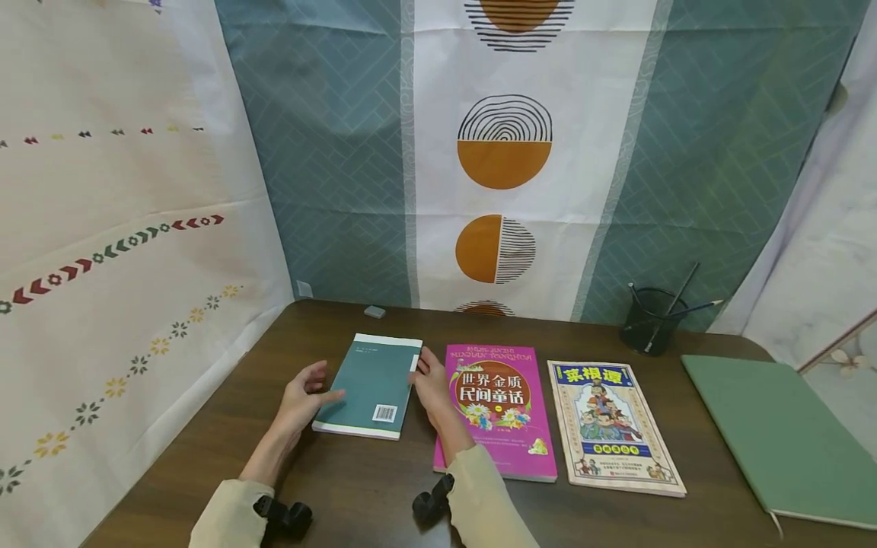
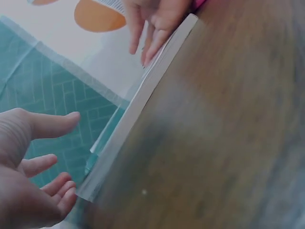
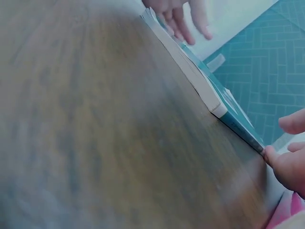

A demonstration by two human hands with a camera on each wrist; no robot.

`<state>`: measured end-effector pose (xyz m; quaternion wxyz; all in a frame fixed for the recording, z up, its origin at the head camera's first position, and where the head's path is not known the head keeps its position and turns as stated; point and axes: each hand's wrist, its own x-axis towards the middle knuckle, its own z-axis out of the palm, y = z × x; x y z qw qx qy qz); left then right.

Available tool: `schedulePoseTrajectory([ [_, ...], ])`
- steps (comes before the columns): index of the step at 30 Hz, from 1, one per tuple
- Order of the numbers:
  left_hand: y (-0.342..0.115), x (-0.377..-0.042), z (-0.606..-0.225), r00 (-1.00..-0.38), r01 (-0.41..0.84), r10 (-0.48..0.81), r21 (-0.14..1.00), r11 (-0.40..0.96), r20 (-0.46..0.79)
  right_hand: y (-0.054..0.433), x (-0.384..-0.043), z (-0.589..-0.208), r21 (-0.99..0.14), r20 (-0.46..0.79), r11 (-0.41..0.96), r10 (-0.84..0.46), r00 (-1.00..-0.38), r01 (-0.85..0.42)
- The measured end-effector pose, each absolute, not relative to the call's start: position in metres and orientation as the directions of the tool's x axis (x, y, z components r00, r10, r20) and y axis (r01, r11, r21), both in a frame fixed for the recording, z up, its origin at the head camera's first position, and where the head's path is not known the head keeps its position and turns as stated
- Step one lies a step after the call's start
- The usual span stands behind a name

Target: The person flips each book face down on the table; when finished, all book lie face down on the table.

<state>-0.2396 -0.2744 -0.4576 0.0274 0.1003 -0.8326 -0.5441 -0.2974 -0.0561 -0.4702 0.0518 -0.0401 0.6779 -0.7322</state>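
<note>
Book (image 1: pixel 366 380) in teal lying on table (image 1: pixel 363 495), left hand (image 1: pixel 299 399) kinda spreading alongside, right hand (image 1: pixel 433 387) spreading too, touching its edge

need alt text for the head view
A person's left hand and right hand flank a teal book on a brown table. At right lie a pink book, a cream book and a green-covered book, with a black pen cup behind.

Left sleeve (image 1: pixel 229 517): pale cream, plain cloth is worn | right sleeve (image 1: pixel 488 501): same plain cream is worn | left wrist camera (image 1: pixel 298 520): black, round-lobed casing is mounted by the cuff | right wrist camera (image 1: pixel 428 508): matching black casing is mounted likewise | left hand (image 1: pixel 301 399), right hand (image 1: pixel 433 387): both are bared
</note>
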Motion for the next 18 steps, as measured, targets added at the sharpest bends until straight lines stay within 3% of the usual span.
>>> schedulePoseTrajectory([
  [7, -0.252, -0.242, -0.447, -0.932, -0.048, -0.344, 0.901, 0.431, 0.115, -0.034, -0.298, -0.457, -0.997, -0.005, -0.080, -0.079, -0.997, 0.011],
  [13, -0.212, -0.248, -0.445, -0.950, 0.062, -0.263, 0.925, 0.375, 0.170, 0.005, -0.300, -0.434, -0.995, -0.021, -0.092, -0.046, -0.999, 0.025],
  [18, -0.169, -0.258, -0.447, -0.974, 0.095, -0.167, 0.944, 0.315, 0.154, 0.046, -0.303, -0.425, -1.000, 0.010, -0.008, -0.024, -1.000, -0.010],
])
